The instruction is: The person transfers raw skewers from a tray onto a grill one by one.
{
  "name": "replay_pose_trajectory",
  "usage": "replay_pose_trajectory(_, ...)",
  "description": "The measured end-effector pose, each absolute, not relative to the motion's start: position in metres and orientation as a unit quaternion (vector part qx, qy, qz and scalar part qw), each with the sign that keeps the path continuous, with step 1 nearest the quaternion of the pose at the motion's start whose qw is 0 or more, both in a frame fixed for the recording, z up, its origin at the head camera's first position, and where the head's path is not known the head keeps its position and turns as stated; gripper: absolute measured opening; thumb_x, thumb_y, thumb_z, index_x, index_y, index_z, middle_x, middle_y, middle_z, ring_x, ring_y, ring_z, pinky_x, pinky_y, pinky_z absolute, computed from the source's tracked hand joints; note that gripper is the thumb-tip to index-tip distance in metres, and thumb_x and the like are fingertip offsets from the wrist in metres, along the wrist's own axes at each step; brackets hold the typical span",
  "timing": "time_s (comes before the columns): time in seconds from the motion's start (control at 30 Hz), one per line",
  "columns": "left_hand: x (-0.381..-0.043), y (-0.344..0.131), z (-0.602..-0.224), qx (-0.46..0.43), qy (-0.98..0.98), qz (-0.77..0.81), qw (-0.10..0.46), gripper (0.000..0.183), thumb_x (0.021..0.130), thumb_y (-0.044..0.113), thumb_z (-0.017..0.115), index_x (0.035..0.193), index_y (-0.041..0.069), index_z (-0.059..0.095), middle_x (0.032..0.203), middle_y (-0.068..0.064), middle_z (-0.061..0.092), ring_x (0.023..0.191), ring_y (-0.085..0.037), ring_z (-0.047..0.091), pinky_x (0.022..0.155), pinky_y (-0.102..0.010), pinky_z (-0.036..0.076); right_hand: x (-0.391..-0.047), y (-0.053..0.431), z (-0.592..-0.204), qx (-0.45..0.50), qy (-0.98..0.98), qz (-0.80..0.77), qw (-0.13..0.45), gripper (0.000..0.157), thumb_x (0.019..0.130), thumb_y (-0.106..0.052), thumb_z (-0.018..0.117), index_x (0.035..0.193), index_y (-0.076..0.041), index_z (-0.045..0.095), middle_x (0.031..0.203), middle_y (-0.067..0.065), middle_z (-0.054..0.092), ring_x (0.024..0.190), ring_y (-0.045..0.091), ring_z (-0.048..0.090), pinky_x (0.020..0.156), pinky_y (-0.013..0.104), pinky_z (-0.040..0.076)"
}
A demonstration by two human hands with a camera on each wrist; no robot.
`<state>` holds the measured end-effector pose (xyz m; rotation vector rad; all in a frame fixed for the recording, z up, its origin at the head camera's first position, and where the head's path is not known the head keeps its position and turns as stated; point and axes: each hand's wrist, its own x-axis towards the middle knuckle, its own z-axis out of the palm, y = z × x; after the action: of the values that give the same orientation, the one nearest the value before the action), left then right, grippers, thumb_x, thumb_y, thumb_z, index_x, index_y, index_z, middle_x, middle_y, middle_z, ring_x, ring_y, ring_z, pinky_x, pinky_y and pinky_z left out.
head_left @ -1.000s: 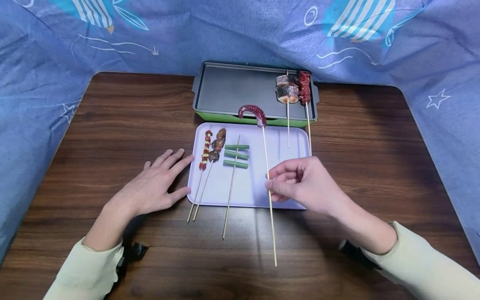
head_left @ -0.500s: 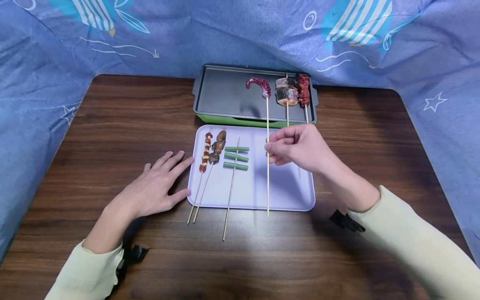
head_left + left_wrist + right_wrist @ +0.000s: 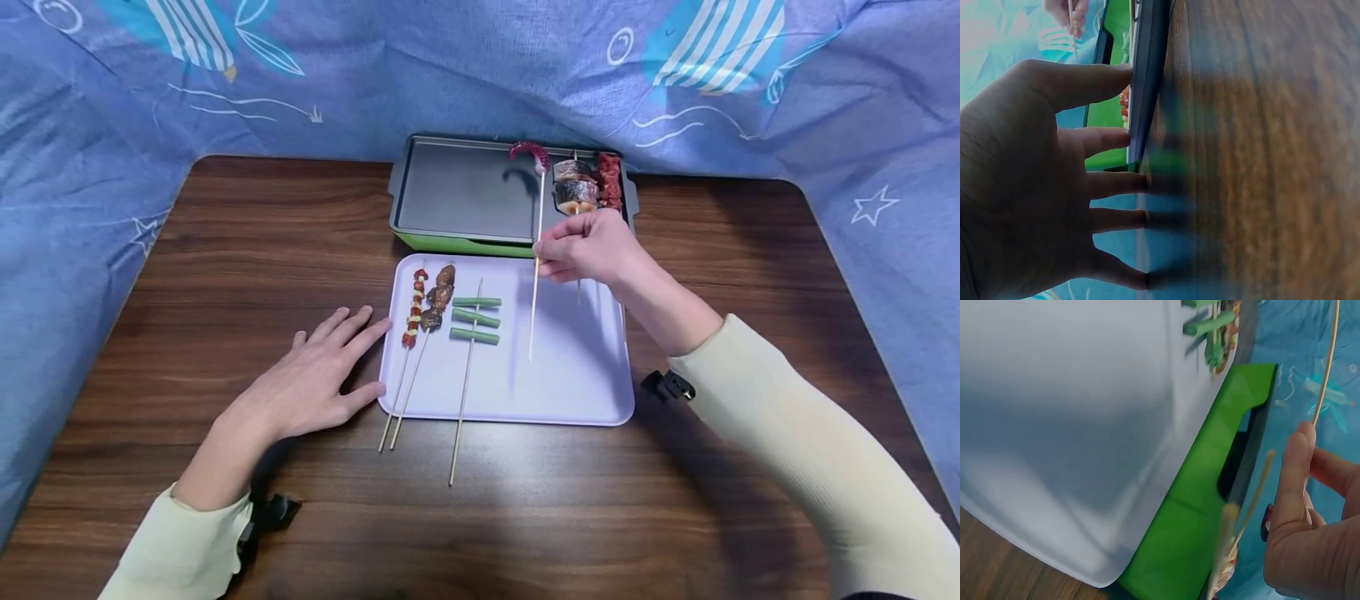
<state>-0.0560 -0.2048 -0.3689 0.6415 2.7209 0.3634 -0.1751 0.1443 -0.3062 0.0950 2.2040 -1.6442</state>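
Observation:
My right hand (image 3: 588, 248) pinches the stick of an octopus tentacle skewer (image 3: 538, 225) between thumb and fingers, in front of the grill's near edge. Its curled purple tentacle hangs over the dark grill plate (image 3: 465, 187) and casts a shadow there. The same pinch on the stick (image 3: 1326, 362) shows in the right wrist view. My left hand (image 3: 311, 383) lies with spread fingers at the left edge of the lilac tray (image 3: 562, 392). In the left wrist view its thumb and forefinger touch the tray's rim (image 3: 1142, 94), and the other fingertips rest on the table.
A fish skewer (image 3: 576, 187) and a red meat skewer (image 3: 609, 179) lie on the grill's right side. On the tray are a red-and-yellow skewer (image 3: 415, 308), a brown meat skewer (image 3: 438, 300) and a green bean skewer (image 3: 476, 321). A blue cloth (image 3: 480, 75) hangs behind the table.
My right hand has carried the tentacle skewer forward, from above the tray to the grill, its tip now over the plate beside the fish. The left hand has stayed at the tray.

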Motion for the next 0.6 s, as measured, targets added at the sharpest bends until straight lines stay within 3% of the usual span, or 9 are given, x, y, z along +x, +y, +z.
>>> replay_pose_trajectory(0.6, -0.056, -0.205, -0.369, 0.225, 0.953, 0.127, 0.158, 0.078, 0.094, 0.052, 0.056, 0.158, 0.022, 0.021, 0.161, -0.015, 0.020, 0.146, -0.041, 0.015, 0.098, -0.078, 0.022, -0.203, 0.142, -0.308, 0.080, 0.794, -0.559, 0.224, 0.026, 0.090, -0.002, 0.069, 0.112, 0.012, 0.065, 0.069, 0.007, 0.070, 0.060, 0.014, 0.070, 0.067, 0.030, 0.058)
